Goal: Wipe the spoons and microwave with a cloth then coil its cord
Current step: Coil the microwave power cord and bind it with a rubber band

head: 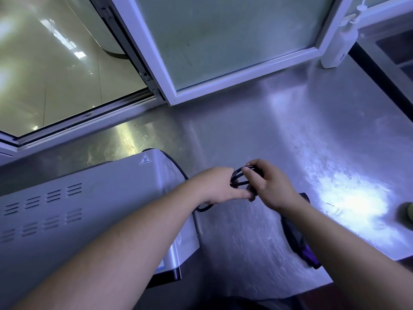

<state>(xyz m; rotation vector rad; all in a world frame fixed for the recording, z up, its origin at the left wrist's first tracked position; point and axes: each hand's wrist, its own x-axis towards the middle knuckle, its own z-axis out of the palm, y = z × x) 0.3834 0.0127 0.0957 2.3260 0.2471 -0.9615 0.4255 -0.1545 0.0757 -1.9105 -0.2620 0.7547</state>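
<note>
Beside the microwave, above the steel surface, both hands coil its black cord. The left hand holds the loops and the right hand curls its fingers over them. The cord looks light and springy, best pinched across all loops. The only marking is a hot-surface warning triangle, with no words.

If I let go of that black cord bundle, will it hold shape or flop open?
Probably springs open: the cord loops sit uneven, held only by the left hand and right hand. Likely light and floppy: a mere pinch carries it. A strand runs toward the microwave, so it may tug.
</note>
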